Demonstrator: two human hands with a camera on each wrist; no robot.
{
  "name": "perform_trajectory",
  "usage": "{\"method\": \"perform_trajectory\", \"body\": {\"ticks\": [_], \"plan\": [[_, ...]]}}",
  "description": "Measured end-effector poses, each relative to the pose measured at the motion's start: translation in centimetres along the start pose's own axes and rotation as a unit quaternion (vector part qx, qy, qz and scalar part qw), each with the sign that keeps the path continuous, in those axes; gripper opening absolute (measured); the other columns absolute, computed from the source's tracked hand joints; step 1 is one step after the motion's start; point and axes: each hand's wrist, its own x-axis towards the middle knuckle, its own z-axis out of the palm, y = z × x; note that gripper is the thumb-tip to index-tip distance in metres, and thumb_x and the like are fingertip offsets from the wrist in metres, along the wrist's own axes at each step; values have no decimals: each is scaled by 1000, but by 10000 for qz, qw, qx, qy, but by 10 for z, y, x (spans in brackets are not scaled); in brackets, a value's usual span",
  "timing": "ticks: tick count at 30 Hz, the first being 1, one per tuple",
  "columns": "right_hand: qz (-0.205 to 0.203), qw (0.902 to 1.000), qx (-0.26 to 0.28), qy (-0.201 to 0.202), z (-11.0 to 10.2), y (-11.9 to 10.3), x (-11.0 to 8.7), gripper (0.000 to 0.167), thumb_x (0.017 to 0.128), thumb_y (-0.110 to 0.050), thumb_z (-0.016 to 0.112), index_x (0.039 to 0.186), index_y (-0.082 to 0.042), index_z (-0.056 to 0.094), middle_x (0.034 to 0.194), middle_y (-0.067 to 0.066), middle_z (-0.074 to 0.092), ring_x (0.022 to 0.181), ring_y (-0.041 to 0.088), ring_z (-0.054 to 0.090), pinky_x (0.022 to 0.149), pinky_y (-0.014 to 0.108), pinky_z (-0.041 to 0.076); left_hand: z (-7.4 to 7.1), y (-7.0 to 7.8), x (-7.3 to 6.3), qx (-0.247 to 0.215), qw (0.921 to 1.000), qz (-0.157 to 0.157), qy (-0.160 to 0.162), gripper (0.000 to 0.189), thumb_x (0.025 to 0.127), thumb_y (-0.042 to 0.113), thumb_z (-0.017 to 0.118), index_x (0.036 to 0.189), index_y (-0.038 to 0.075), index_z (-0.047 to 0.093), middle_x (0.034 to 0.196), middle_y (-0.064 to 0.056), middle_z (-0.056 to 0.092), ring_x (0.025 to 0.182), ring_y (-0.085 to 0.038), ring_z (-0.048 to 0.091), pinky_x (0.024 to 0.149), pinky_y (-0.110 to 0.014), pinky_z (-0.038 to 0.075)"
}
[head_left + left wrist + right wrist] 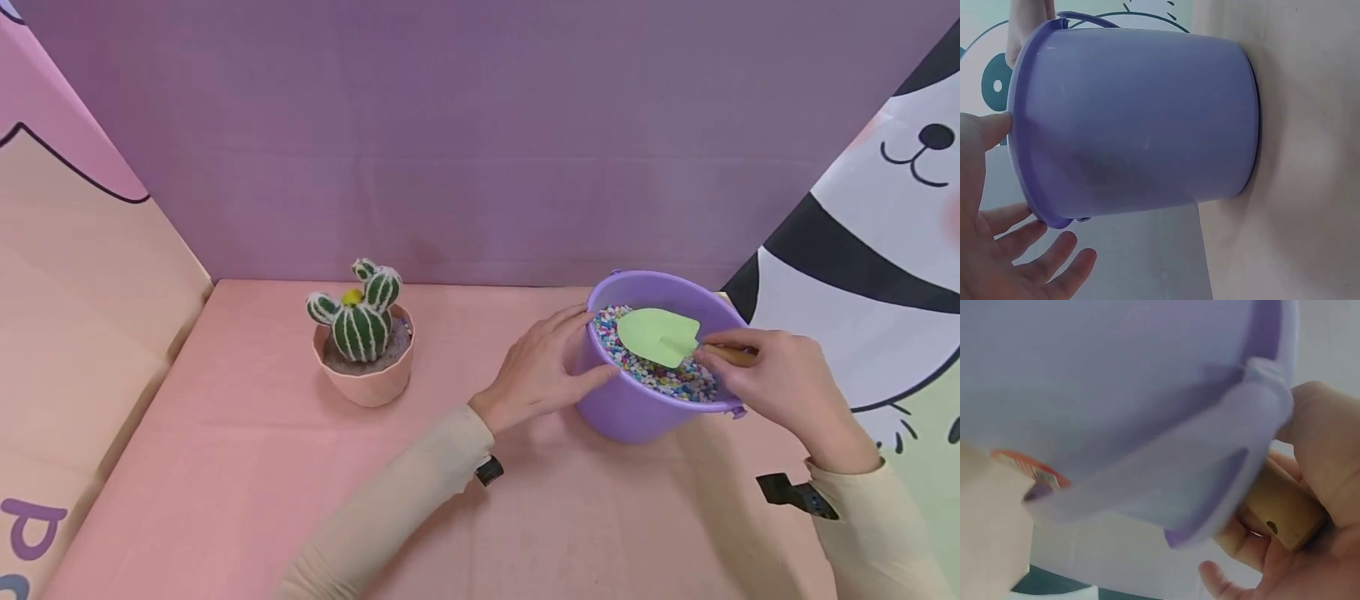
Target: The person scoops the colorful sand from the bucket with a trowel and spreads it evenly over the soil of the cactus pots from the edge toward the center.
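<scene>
A purple bucket (632,421) holds many small multicoloured pebbles (693,385). My left hand (537,367) rests on its rim, thumb on the near side and fingers spread loosely along the left; the left wrist view shows the hand (1007,250) touching the rim from outside. With my right hand (783,379) I grip the wooden handle (1282,503) of a small trowel. Its pale green blade (654,335) lies over the pebbles inside the bucket. How much the blade carries cannot be made out.
To the left stands a potted cactus (362,332) in a pink pot (372,386). The bucket's handle (1210,425) hangs down its outer side. A purple wall (480,150) rises behind the pink tabletop (247,467), with a panda print (847,275) at right.
</scene>
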Motion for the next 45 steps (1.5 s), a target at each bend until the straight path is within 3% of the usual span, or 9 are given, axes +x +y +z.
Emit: {"method": "perform_trajectory", "body": {"ticks": [8, 12, 17, 20, 24, 30, 35, 37, 45], "plan": [[179, 9987, -442, 182, -16, -1, -1, 30, 86, -26, 85, 112, -11, 85, 97, 16, 82, 81, 40, 72, 50, 34, 41, 0, -2, 0, -43, 9999, 87, 86, 78, 95, 53, 75, 160, 17, 50, 167, 2, 47, 154, -19, 46, 124, -45, 44], [19, 9967, -782, 236, -16, -1, -1, 27, 85, -19, 83, 110, -9, 84, 94, 16, 80, 74, 39, 69, 45, 41, 42, -1, -2, 1, -109, 9999, 119, 57, 78, 95, 53, 75, 159, 16, 51, 167, 2, 47, 154, -18, 46, 125, -44, 42], [-638, 9947, -776, 210, -10, 1, -1, 24, 82, -15, 85, 103, -6, 85, 91, 14, 81, 79, 37, 73, 63, 55, 54, 0, -2, 1, -83, 9998, 156, 89, 78, 94, 54, 76, 158, 16, 52, 167, 1, 49, 152, -17, 49, 124, -40, 42], [-797, 9952, -547, 136, -7, 3, -2, 24, 80, -17, 88, 102, -7, 86, 88, 7, 83, 88, 38, 76, 74, 46, 54, 0, -2, 2, -20, 9997, 200, 142, 78, 93, 53, 78, 157, 16, 55, 165, 1, 51, 150, -17, 51, 123, -37, 42], [-531, 9982, -275, -105, -2, 2, 0, 23, 83, -23, 88, 104, -13, 87, 86, 0, 83, 92, 37, 77, 70, 30, 49, 0, -2, 3, 21, 9996, 239, 180, 77, 92, 52, 79, 155, 15, 57, 163, 0, 53, 148, -16, 53, 123, -36, 42], [-241, 9992, 41, -315, 6, 2, 6, 23, 87, -28, 86, 105, -14, 87, 89, 5, 84, 86, 31, 76, 62, 26, 48, -2, -2, 4, 31, 9993, 294, 222, 77, 92, 51, 80, 154, 12, 58, 162, -3, 54, 147, -17, 55, 123, -35, 42], [166, 9975, 299, -623, 2, 5, 7, 24, 89, -35, 86, 106, -17, 87, 90, 4, 84, 78, -7, 65, 61, 20, 47, -3, -2, 5, -50, 9995, 291, 131, 77, 92, 52, 80, 155, 14, 57, 163, -2, 53, 149, -16, 53, 123, -34, 41], [294, 9958, 393, -770, 1, 6, 8, 26, 90, -36, 85, 107, -16, 86, 91, 4, 84, 75, -16, 57, 61, 19, 48, -3, -2, 5, -53, 9995, 278, 104, 77, 92, 52, 80, 155, 15, 56, 163, -2, 53, 150, -15, 52, 123, -34, 41], [670, 9911, 627, -959, -3, 11, 12, 31, 92, -41, 83, 110, -17, 86, 103, 10, 83, 80, -23, 52, 65, 15, 46, -5, -5, 5, 39, 9994, 313, 136, 77, 91, 54, 80, 154, 16, 58, 162, 0, 54, 147, -14, 55, 121, -34, 43]]}}
